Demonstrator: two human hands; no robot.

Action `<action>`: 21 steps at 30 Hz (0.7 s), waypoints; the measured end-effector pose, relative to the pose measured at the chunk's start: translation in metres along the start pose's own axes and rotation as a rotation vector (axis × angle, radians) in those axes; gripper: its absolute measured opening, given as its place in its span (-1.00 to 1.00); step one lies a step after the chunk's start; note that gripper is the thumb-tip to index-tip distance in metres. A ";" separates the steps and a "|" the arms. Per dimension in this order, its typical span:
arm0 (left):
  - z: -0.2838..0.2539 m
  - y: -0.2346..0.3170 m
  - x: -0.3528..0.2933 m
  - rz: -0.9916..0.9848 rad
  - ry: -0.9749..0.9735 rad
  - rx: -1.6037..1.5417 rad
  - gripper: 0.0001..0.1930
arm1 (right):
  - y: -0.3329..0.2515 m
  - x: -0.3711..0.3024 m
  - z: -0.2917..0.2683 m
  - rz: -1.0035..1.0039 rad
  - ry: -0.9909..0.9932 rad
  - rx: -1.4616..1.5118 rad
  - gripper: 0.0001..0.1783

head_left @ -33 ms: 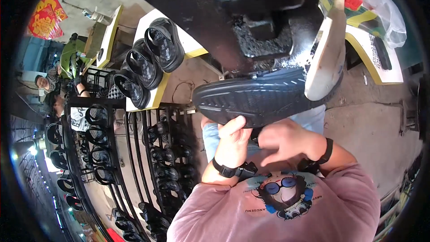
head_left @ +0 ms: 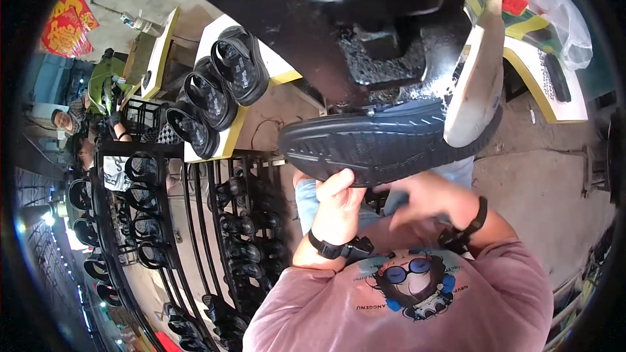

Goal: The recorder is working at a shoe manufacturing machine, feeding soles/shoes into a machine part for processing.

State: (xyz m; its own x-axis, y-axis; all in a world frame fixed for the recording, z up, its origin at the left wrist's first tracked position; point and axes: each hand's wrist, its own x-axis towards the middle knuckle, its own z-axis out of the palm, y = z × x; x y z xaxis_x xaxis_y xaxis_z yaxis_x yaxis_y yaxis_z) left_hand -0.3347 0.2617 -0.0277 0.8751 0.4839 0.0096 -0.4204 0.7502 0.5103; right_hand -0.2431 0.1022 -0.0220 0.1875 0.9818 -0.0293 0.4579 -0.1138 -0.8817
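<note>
A black sandal (head_left: 378, 146) is turned with its ribbed sole toward me, under the dark body of a machine (head_left: 385, 39). The machine's pale curved piece (head_left: 473, 91) crosses in front of the sole's right end. My left hand (head_left: 339, 199) grips the sandal's near edge, with the thumb pressed on the sole and the other fingers hidden behind it. Just right of it, below the same edge, my right hand (head_left: 420, 199) is smeared by motion. Its fingers are blurred and partly behind the sandal, so whether it touches the sandal cannot be made out.
Several black sandals (head_left: 212, 98) stand on a white, yellow-edged table (head_left: 279, 66) at the left. Black racks (head_left: 189, 202) filled with sandals run down the left side. Another white table (head_left: 562, 107) at right bears a dark strip (head_left: 555, 78) and a plastic bag (head_left: 554, 13). People sit far left.
My right hand has moved slightly right and up toward the sandal's edge, its fingers now more blurred. The sandal's left end has shifted a little left. My left hand keeps its grip.
</note>
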 end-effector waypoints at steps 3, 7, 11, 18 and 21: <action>-0.016 0.003 -0.002 0.013 0.008 -0.117 -0.35 | 0.062 -0.037 -0.002 0.009 0.290 0.820 -0.42; -0.024 0.003 0.003 0.091 0.067 -0.114 -0.33 | -0.013 -0.015 -0.017 -0.298 0.669 -0.095 -0.52; -0.017 0.050 0.019 0.272 0.018 0.202 -0.23 | -0.026 0.015 0.012 -0.174 0.631 0.600 -0.53; 0.062 0.138 0.034 0.599 0.030 1.705 -0.63 | -0.023 0.069 0.037 -0.340 0.587 0.343 -0.60; 0.081 0.105 0.039 0.027 -0.367 1.698 -0.59 | -0.019 0.075 0.033 -0.372 0.620 0.442 -0.57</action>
State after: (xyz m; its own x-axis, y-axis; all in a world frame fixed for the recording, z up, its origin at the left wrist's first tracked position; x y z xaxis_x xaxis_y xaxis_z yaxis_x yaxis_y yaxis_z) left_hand -0.3254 0.3231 0.0957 0.9782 0.1878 0.0882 0.0543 -0.6420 0.7647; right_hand -0.2667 0.1833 -0.0226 0.5941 0.6677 0.4487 0.2262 0.3966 -0.8897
